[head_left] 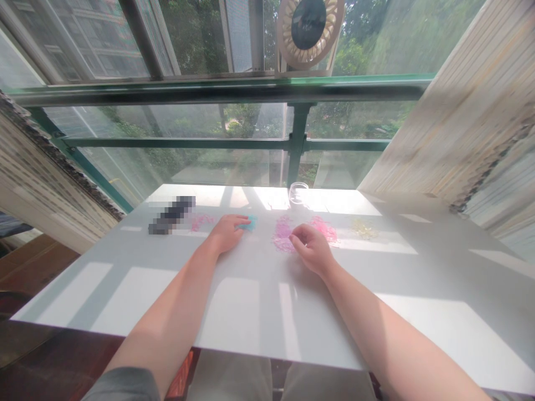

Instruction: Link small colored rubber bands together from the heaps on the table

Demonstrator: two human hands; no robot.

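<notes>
My left hand [228, 233] rests on the white table with its fingers stretched out, the tips on a small turquoise pile [251, 224]. My right hand [312, 249] is curled at the edge of a purple pile [283, 234], thumb and fingers drawn together. Whatever may be between those fingertips is too small to make out. Partly behind the right hand lies a bright pink pile [325, 227]. Left of my left hand is a looser pink-red pile [201, 222], and a pale yellow pile [363, 228] lies farther right. The piles consist of tiny loose pieces whose kind I cannot tell.
A clear round container [298, 193] stands at the back of the white table [246, 312]. A dark blurred-out object [172, 215] lies at the back left. Beyond are a green railing [188, 143], a round fan [309, 33], and curtains [455, 106] on both sides.
</notes>
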